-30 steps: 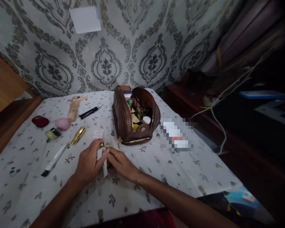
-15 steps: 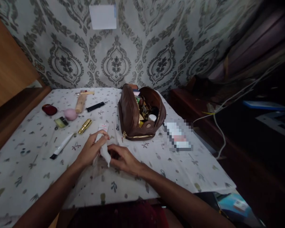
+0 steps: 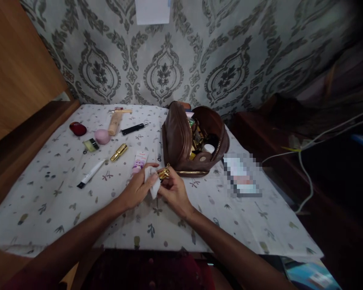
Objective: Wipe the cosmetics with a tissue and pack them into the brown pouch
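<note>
A white wipe is pinched in my left hand, its loose end hanging down between my hands. The fingers of my right hand close round a small shiny gold item, perhaps a lipstick tube; the wipe lies right against it. Just behind my left hand lies a white and pink tube with a purple picture. A brown makeup bag stands unzipped beyond my right hand, filled with cosmetics, a white-lidded jar among them.
To the left lie a gold lipstick tube, a white tube with black cap, a pink sponge, a beige tube, a black pen-like item and a dark red oval item. A blurred-out phone-like object sits right of the bag.
My right hand has turned, and the gold item now shows in its fingers. Both hands have come nearer the bag, uncovering the pink tube. The view has shifted slightly.
</note>
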A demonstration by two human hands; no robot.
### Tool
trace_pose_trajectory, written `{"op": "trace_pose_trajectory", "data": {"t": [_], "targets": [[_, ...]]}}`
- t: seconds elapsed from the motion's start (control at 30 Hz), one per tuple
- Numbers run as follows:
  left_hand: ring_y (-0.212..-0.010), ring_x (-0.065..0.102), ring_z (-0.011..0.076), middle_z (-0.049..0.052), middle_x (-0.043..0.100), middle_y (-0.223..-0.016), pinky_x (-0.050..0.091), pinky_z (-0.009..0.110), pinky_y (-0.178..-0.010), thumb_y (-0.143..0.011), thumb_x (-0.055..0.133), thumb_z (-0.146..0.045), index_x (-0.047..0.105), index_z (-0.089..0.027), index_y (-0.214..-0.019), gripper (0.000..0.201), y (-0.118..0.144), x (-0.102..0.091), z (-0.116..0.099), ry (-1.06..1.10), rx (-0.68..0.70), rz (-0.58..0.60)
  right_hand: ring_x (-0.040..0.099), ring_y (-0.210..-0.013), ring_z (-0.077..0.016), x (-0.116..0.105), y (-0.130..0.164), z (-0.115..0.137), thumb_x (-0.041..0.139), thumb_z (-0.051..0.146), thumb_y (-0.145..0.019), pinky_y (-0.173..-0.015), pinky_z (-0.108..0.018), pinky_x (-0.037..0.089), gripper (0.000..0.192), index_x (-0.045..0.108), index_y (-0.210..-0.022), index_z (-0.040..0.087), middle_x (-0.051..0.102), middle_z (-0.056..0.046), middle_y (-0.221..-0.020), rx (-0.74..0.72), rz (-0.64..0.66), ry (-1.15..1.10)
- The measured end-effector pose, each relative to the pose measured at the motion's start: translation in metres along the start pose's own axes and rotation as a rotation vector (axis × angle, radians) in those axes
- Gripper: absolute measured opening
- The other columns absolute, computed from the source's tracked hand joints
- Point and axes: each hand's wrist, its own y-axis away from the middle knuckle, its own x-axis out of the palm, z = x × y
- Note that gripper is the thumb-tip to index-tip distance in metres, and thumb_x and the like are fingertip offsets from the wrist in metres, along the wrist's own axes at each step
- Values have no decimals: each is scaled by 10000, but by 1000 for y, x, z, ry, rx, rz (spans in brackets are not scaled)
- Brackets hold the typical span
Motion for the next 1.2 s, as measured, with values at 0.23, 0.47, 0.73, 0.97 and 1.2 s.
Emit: {"op": "trace_pose_trajectory", "data": {"t": [0.23,0.47,0.73,0.97,1.2], "targets": [[-794,590,163,21,626,-838,495,286,-754,-952,456,-543,567,-174,-985,386,-2,0,1,88,12,-36,600,-960,-178,-8,-5,7,740,330,-800,-804,-289,529,301,654,-1068,226,585,-53,-1074,-245,-29,149],[-489,502,112,-52,524,-622,416,214,-447,-948,461,-510,507,-205,-949,308,-2,-5,-4,171,-123,-186,592,-658,-123,-11,-2,14,668,413,-878,-653,-284,527,272,667,-1072,224,585,-9,-849,-186,-105,112],[-390,495,99,-85,499,-602,386,198,-376,-955,452,-529,468,-245,-1173,359,-6,-8,1,269,-138,-372,653,-667,-146,-7,-2,15,752,488,-790,-622,-271,540,331,624,-910,207,683,-5,-762,-91,-157,56],[-497,530,117,-57,530,-675,453,240,-510,-965,439,-502,446,-209,-1214,385,4,-7,0,11,64,-361,569,-413,-100,-4,1,13,667,612,-819,-358,-180,385,445,482,-790,208,652,23,-612,85,-17,-58],[-794,642,196,37,673,-926,504,311,-761,-790,666,-473,523,-209,-1159,476,8,-8,3,-341,154,-256,453,-316,-70,-9,-2,8,598,668,-833,-295,-146,287,481,448,-775,214,586,60,-505,228,18,-171]]}}
